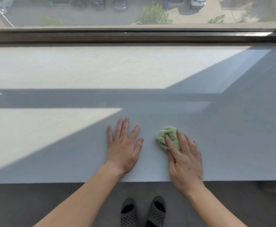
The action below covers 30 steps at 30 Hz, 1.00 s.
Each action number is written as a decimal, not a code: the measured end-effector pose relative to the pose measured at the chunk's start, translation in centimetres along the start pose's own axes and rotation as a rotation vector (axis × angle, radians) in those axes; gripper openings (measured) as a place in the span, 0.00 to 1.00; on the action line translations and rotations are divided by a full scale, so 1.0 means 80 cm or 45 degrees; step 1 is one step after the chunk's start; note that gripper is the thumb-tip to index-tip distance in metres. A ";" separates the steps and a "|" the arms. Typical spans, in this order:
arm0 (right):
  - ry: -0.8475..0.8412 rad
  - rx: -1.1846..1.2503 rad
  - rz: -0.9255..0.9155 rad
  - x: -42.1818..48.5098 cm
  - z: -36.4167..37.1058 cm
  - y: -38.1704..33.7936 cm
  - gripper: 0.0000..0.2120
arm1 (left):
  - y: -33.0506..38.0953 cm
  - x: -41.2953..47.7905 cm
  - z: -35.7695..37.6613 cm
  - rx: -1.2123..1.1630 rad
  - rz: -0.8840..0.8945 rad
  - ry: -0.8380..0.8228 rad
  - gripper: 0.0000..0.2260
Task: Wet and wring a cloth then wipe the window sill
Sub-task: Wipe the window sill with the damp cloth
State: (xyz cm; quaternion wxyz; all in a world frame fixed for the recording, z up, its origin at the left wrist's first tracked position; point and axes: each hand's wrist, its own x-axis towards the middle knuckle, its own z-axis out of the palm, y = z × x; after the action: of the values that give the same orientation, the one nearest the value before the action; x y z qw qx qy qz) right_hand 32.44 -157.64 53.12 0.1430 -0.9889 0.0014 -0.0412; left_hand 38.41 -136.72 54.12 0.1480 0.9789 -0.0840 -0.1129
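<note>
A wide pale window sill [216, 145] stretches across the view, partly in sun and partly in shade. A small bunched green cloth [164, 136] lies on its near part, right of centre. My right hand [185, 159] presses down on the cloth with straight fingers laid over it. My left hand [123, 148] rests flat on the bare sill just left of the cloth, fingers spread, holding nothing.
A dark window frame [134, 36] runs along the far side of the sill, with glass above it showing a street and cars far below. The sill's front edge [52, 183] drops to a grey floor where my feet in slippers [142, 212] stand.
</note>
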 end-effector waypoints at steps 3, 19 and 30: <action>-0.112 -0.059 -0.320 -0.041 -0.001 0.001 0.26 | 0.009 -0.002 0.002 0.020 -0.033 -0.025 0.34; -0.158 -0.074 -0.327 -0.050 -0.021 0.055 0.24 | 0.067 0.018 0.017 -0.030 0.145 -0.013 0.33; -0.113 -0.086 -0.034 0.100 -0.017 0.080 0.25 | 0.094 0.091 0.019 -0.072 0.050 0.081 0.28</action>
State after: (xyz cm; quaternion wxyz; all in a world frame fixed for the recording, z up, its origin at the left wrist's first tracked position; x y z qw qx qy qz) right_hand 40.37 -164.28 53.24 0.1087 -0.9939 -0.0167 0.0008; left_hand 44.08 -145.67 53.62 0.1802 0.9756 -0.0952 -0.0813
